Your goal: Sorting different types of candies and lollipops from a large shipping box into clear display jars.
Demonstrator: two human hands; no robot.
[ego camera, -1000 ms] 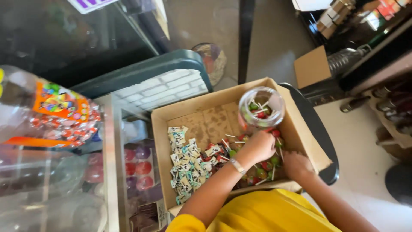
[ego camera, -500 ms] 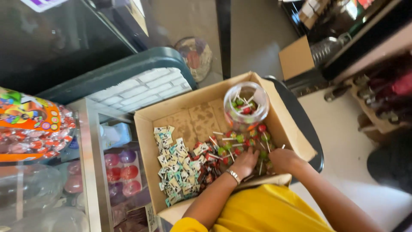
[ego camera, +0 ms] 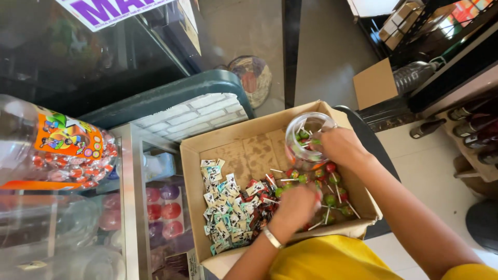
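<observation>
An open cardboard box (ego camera: 244, 142) holds loose red and green lollipops (ego camera: 332, 199) on white sticks and a heap of small wrapped sweets (ego camera: 223, 218). A clear plastic jar (ego camera: 306, 142) with a few lollipops inside lies tilted at the box's far right corner. My right hand (ego camera: 340, 148) is at the jar's mouth, fingers pinched on lollipops, a green one at the fingertips. My left hand (ego camera: 295, 207), with a bracelet on the wrist, rests curled in the lollipop pile, fingers closed around some of them.
A glass display counter (ego camera: 129, 207) stands left of the box, with a big clear candy jar (ego camera: 57, 150) lying on it. A dark green crate (ego camera: 171, 98) sits behind the box. Bottles (ego camera: 474, 124) and a small carton (ego camera: 376, 83) are at the right.
My right hand has lifted out of the lollipop pile and moved up to the jar's mouth. My left hand has stayed in the pile, closing on lollipops.
</observation>
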